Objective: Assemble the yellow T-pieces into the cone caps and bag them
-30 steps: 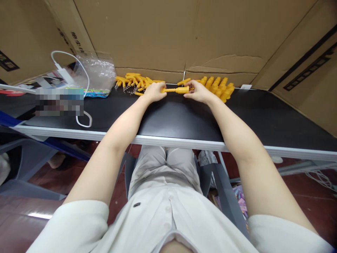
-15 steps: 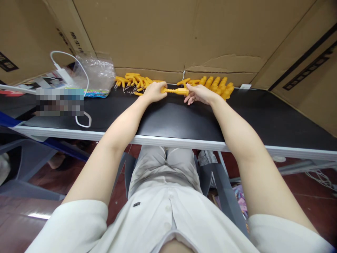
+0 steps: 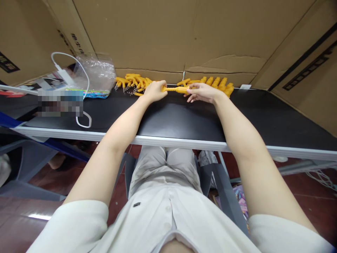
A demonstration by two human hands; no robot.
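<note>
A long yellow plastic part (image 3: 176,89) lies across the far middle of the black table (image 3: 173,117). My left hand (image 3: 154,91) is closed around its left end. At its thicker right end my right hand (image 3: 202,93) pinches it with thumb and forefinger, the other fingers spread loosely. To the left of my left hand lies a pile of small yellow pieces with metal springs (image 3: 131,82). Behind my right hand several yellow finished parts (image 3: 220,85) lie in a row.
Cardboard walls (image 3: 168,35) close off the back and sides. At far left are a clear plastic bag (image 3: 95,72), a white charger with cable (image 3: 65,75) and coloured packets. The table's white front edge (image 3: 168,140) runs above my lap.
My right hand has shifted slightly to the right along the yellow part, and its fingers have loosened and spread. The left hand has stayed in place.
</note>
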